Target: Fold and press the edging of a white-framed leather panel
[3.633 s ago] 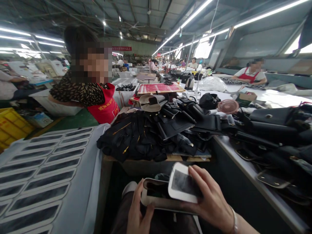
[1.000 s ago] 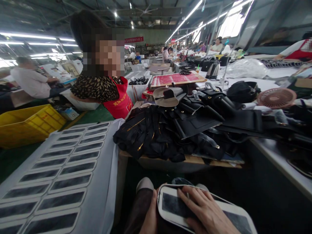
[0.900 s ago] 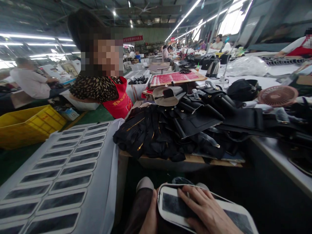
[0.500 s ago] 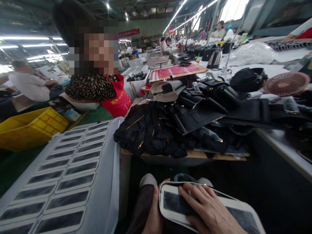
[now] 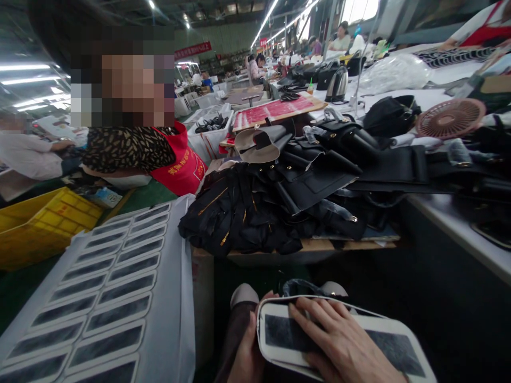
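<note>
On my lap lies a long white-edged piece with dark grey panels [image 5: 279, 332]. My right hand [image 5: 339, 346] lies flat on top of it, fingers spread and pressing down. My left hand [image 5: 247, 354] holds the piece's left end from below, only thumb and palm edge showing. To my left a white sheet [image 5: 115, 287] carries rows of several matching dark strips. A heap of black bag parts [image 5: 255, 213] sits on a board just beyond my knees.
A person in a red apron [image 5: 175, 165] sits across to the left beside a yellow crate [image 5: 35, 223]. A pink fan [image 5: 449, 118], a kettle [image 5: 337, 84] and a red mat [image 5: 271, 110] stand on the long table. Other workers sit farther back.
Earlier my right hand held the white piece up against a folded part; now the piece lies flat under my palm. My view has shifted closer and leftward in the last second.
</note>
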Motion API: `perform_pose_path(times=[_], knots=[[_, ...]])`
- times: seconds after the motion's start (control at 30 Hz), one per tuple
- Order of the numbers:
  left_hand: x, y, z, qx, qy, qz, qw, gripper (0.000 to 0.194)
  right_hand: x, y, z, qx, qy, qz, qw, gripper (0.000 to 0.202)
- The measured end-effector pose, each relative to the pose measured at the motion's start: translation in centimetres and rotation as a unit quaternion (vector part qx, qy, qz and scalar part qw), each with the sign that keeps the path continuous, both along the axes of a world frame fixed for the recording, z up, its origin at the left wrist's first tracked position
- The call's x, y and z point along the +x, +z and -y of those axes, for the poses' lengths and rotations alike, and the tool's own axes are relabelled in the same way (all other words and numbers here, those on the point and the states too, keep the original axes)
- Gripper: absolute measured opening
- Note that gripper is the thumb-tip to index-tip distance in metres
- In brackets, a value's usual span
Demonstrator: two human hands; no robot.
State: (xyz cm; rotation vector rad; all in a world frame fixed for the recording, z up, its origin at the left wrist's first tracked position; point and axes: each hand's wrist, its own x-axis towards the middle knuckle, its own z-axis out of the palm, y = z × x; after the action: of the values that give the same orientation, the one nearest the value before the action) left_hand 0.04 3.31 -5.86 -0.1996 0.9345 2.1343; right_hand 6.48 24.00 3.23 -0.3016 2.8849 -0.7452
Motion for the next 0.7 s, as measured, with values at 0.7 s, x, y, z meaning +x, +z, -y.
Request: perform_pose_path(times=[0.7], knots=[[-0.16, -1.11, 0.72, 0.072, -0.034, -0.006, 0.997, 0.051, 0.2, -0.41, -0.14, -0.025, -0.004, -0.039, 0.999, 0.066]])
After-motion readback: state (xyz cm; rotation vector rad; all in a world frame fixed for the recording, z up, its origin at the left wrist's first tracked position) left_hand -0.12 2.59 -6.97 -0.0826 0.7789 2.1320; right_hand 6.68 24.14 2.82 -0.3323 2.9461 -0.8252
